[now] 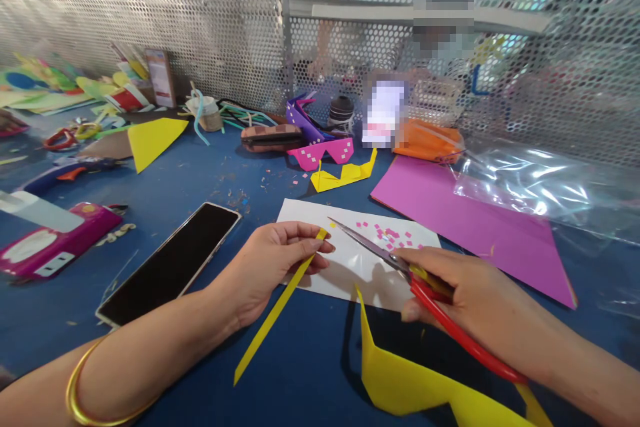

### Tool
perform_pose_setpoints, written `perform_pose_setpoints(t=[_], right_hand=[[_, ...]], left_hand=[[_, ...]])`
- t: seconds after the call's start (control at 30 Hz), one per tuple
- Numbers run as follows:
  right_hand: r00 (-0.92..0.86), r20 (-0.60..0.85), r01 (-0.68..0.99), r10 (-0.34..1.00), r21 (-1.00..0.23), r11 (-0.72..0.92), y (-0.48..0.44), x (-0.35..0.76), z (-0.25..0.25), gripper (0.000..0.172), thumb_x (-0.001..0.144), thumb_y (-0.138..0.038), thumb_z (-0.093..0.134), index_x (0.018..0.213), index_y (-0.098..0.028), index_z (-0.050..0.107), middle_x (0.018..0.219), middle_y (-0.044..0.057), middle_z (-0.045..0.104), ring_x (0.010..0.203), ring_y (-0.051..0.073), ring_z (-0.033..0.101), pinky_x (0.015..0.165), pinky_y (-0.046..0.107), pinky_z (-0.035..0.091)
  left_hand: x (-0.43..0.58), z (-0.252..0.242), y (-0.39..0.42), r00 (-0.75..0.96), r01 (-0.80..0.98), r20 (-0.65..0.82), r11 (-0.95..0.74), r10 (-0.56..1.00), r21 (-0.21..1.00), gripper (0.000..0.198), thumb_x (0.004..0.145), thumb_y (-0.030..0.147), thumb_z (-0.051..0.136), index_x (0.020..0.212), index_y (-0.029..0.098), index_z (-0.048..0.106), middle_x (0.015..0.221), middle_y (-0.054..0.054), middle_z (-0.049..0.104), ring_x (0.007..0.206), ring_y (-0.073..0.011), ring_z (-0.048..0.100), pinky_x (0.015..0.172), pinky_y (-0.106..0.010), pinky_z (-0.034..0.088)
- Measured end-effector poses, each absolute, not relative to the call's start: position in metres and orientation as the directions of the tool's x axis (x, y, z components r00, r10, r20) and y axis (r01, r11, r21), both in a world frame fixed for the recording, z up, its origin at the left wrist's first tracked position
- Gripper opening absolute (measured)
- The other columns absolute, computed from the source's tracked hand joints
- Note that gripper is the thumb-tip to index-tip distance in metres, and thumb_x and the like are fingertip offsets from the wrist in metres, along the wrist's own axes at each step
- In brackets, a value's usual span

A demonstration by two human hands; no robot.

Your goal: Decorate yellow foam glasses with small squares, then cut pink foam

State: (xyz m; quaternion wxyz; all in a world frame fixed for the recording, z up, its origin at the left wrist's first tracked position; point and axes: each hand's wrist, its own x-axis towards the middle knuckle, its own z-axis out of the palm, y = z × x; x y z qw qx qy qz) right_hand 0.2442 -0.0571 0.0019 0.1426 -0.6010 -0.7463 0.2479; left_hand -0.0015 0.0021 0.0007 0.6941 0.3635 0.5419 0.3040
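Observation:
A narrow yellow paper strip (277, 310) is pinched between the thumb and fingers of my left hand (280, 257), its long end slanting down toward me. My right hand (463, 287) grips scissors (365, 240) with red handles; the blades look nearly closed and point toward the strip's upper end. Under both hands lies a white sheet of paper (310, 210) scattered with small pink paper squares (390, 235) and a yellow bit by the blade tip. Below my right hand is a yellow paper glasses shape (405, 380), partly beyond the bottom edge.
A black-screened phone (173, 263) and a magenta glue gun (55, 240) lie at the left. Pink paper glasses (325, 153), yellow paper glasses (345, 175) and a lit phone (384, 113) are at the back. Purple sheets (480, 220) and clear plastic (540, 180) lie right. A perforated metal screen (215, 20) stands behind.

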Motion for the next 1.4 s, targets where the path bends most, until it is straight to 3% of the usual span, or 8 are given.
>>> perform_pose_setpoints(t=[0.2,0.47,0.63,0.77,0.9,1.23,1.4], right_hand=[[-0.218,-0.09,0.849,0.972,-0.508,0.143,-0.059,0.244,0.004,0.049,0.074,-0.051,0.074,0.117,-0.03,0.066,0.102,0.0,0.075,0.082,0.022,0.072,0.068,0.031,0.058],[-0.24,-0.09,0.855,0.967,-0.492,0.166,-0.06,0.243,-0.002,0.048,0.074,-0.05,0.074,0.118,-0.032,0.066,0.113,0.002,0.073,0.092,0.026,0.071,0.072,0.035,0.059],[-0.238,-0.089,0.866,0.967,-0.471,0.17,-0.06,0.243,-0.001,0.047,0.074,-0.051,0.073,0.116,-0.03,0.066,0.116,0.004,0.072,0.091,0.027,0.071,0.066,0.033,0.058],[-0.239,-0.13,0.856,0.962,-0.496,0.146,-0.06,0.242,-0.003,0.042,0.073,-0.034,0.075,0.114,-0.032,0.065,0.108,-0.001,0.074,0.089,0.024,0.071,0.071,0.032,0.056],[-0.267,-0.156,0.826,0.951,-0.546,0.142,-0.06,0.242,-0.007,0.046,0.077,-0.014,0.06,0.12,-0.031,0.06,0.087,-0.006,0.076,0.086,0.019,0.071,0.075,0.029,0.054],[-0.323,-0.18,0.785,0.929,-0.599,0.157,-0.061,0.241,-0.005,0.026,0.082,-0.015,0.055,0.102,-0.03,0.062,0.082,-0.009,0.076,0.079,0.015,0.071,0.07,0.027,0.05],[-0.333,-0.188,0.787,0.924,-0.596,0.162,-0.061,0.239,-0.004,0.028,0.082,-0.014,0.056,0.104,-0.03,0.062,0.08,-0.009,0.076,0.081,0.015,0.071,0.07,0.026,0.05]], left_hand=[[-0.001,0.002,0.002,0.223,-0.099,-0.469,0.498,0.855,0.861,0.014,0.084,0.011,0.067,0.098,0.016,0.068,0.079,-0.002,0.076,0.061,-0.0085,0.069,0.063,-0.018,0.055],[0.001,0.003,0.001,0.243,-0.106,-0.423,0.457,0.873,0.883,0.015,0.085,0.009,0.065,0.098,0.014,0.066,0.08,-0.002,0.076,0.064,-0.0083,0.069,0.064,-0.016,0.054],[0.001,0.005,0.001,0.243,-0.093,-0.415,0.447,0.877,0.89,0.016,0.084,0.011,0.066,0.099,0.015,0.066,0.081,-0.002,0.076,0.065,-0.0086,0.068,0.064,-0.017,0.054],[0.001,0.004,0.0,0.257,-0.08,-0.398,0.429,0.881,0.9,0.015,0.085,0.009,0.064,0.099,0.014,0.066,0.076,0.0,0.075,0.065,-0.0083,0.068,0.065,-0.017,0.053],[0.001,0.003,0.0,0.263,-0.067,-0.403,0.433,0.877,0.899,0.015,0.085,0.01,0.064,0.099,0.014,0.066,0.072,0.002,0.074,0.063,-0.0076,0.068,0.061,-0.015,0.05],[0.0,0.001,0.0,0.27,-0.051,-0.382,0.409,0.884,0.911,0.018,0.083,0.009,0.064,0.101,0.014,0.066,0.072,0.002,0.073,0.063,-0.0074,0.067,0.064,-0.016,0.05],[-0.001,0.0,0.0,0.282,-0.034,-0.363,0.387,0.888,0.921,0.021,0.082,0.012,0.065,0.102,0.015,0.066,0.074,0.002,0.074,0.065,-0.0079,0.067,0.066,-0.016,0.05]])
